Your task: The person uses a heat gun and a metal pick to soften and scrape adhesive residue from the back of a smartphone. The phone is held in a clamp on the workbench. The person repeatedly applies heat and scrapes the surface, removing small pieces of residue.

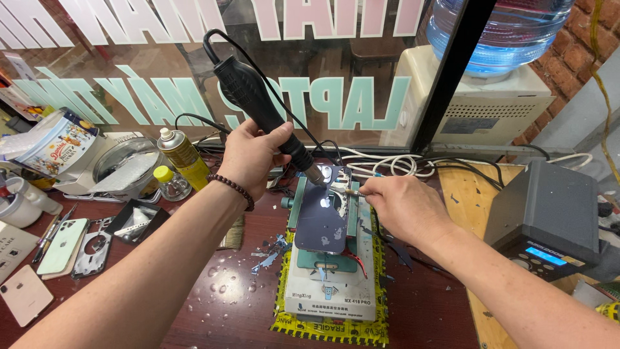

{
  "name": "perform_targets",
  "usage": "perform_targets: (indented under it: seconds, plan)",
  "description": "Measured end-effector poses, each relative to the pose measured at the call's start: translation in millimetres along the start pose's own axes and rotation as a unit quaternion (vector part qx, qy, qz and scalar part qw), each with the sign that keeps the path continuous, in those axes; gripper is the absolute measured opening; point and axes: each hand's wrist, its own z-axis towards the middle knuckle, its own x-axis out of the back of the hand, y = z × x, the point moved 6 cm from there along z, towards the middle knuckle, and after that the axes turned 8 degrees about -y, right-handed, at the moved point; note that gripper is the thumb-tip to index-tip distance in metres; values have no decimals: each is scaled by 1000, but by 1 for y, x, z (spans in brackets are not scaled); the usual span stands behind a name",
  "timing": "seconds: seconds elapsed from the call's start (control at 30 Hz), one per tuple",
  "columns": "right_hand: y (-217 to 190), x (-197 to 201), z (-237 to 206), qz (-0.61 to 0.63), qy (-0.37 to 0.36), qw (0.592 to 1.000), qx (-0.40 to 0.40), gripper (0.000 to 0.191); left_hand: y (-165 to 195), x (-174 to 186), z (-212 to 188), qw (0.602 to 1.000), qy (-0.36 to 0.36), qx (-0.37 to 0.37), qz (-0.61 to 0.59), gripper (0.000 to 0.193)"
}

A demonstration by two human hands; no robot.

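My left hand (pixel 250 156) grips a black hot-air gun (pixel 253 97), its metal nozzle pointing down at the upper end of a dark phone back (pixel 325 216). The phone lies face down, clamped in a green and white fixture (pixel 330 291) on a dark red table. My right hand (pixel 395 203) holds a thin metal tool (pixel 352 192), its tip touching the phone's upper right edge. A bead bracelet (pixel 232 189) circles my left wrist. Bits of broken glass (pixel 268 253) lie left of the fixture.
A grey rework station (pixel 546 220) with a lit blue display stands at right. At left lie two pale phones (pixel 63 245) (pixel 22 295), a phone frame (pixel 92 251), a yellow spray can (pixel 183 156), a small bottle (pixel 170 183) and a tin (pixel 55 143). Cables (pixel 387 165) run behind.
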Motion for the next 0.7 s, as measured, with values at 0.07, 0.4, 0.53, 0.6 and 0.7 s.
perform_targets:
  seconds: [0.07,0.4,0.53,0.6,0.7]
  plan:
    - [1,-2,1,8,4,1000,4,21,0,-1,0,1000,1,1,0,19]
    - [34,-31,33,304,-148,936,-96,17,3,-5,-5,1000,13,11,20,22]
    - [42,-36,21,379,-172,891,-184,17,3,-4,-5,1000,23,9,12,22]
    - [40,-35,11,395,-137,888,-192,17,2,-2,-5,1000,27,9,5,21]
    - [23,-11,1,138,-33,988,-68,20,0,4,-7,999,29,2,-18,20]
